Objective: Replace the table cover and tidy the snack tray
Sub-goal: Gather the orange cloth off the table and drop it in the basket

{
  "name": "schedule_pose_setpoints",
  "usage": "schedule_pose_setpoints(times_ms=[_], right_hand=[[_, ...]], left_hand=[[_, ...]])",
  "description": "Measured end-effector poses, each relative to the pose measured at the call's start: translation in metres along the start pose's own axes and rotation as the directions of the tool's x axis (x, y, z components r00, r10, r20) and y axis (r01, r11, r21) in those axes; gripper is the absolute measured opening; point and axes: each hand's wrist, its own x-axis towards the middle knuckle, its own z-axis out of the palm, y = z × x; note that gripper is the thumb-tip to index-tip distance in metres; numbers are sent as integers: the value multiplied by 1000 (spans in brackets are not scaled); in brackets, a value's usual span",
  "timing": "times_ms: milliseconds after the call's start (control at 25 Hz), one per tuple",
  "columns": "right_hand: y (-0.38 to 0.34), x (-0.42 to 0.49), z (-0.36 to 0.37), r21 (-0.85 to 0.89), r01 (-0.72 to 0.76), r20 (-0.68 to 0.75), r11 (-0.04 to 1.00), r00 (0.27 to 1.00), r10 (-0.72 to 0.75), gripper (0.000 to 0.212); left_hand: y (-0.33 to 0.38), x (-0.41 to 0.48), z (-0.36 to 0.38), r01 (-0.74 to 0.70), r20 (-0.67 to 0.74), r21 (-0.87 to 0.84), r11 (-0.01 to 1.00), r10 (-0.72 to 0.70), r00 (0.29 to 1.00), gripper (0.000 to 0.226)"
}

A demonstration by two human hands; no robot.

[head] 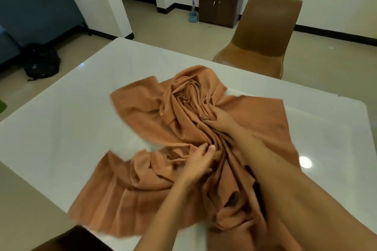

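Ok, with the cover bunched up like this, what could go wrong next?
1. The left hand and right hand have a grip only on the central folds of the orange cloth. If it is lifted, its spread corners may trail or snag.
2. The white table looks glossy, so the bundle could slide off the near edge.

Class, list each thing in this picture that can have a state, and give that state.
Orange-brown fabric table cover: bunched in a heap, not spread flat.
Glossy white table: largely uncovered, the cover heaped on it.
Left-hand grip: pinching cover folds.
Right-hand grip: clutching bunched folds further out.
Brown plastic chair: upright, unoccupied.
Dark brown wooden cabinet: doors shut.
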Motion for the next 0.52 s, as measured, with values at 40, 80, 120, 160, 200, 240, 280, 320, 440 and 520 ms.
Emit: schedule_pose_setpoints(times_ms=[40, 80, 120, 160, 200, 240, 280, 320, 440, 520], right_hand=[[4, -13, -10, 43, 15, -43, 999, 999, -13, 82], [12, -34, -18, 119, -2, -145, 993, 989, 19, 81], [25, -60, -22, 167, -70, -267, 983, 957, 114, 82], [42, -91, -24, 130, -202, -368, 971, 899, 236, 88], [61, -124, -22, 63, -377, -414, 924, 833, 368, 99], [78, -152, -17, 58, -527, -402, 848, 765, 503, 113], [89, -172, -11, 115, -625, -354, 772, 701, 619, 126], [95, -181, -5, 185, -684, -271, 706, 655, 705, 135], [85, -174, 20, 234, -647, -187, 726, 702, 687, 142], [72, -155, 35, 251, -501, -194, 828, 812, 550, 140]], left_hand=[[-2, -3, -20, -110, -140, 62, 992, 118, 983, 26], [-6, -5, -45, -184, -319, 182, 966, 235, 918, 19], [-10, -3, -72, -213, -488, 264, 941, 321, 812, 24], [-14, 3, -99, -226, -595, 342, 912, 396, 699, 37], [-16, 15, -123, -189, -638, 430, 883, 445, 628, 54], [-15, 32, -144, -102, -634, 501, 860, 444, 633, 76], [-11, 50, -160, -10, -601, 535, 845, 389, 698, 95], [-8, 65, -172, 62, -564, 527, 848, 294, 772, 112], [-7, 91, -174, 215, -436, 360, 908, -41, 899, 135], [-6, 94, -138, 150, -318, 342, 928, -36, 947, 130]])
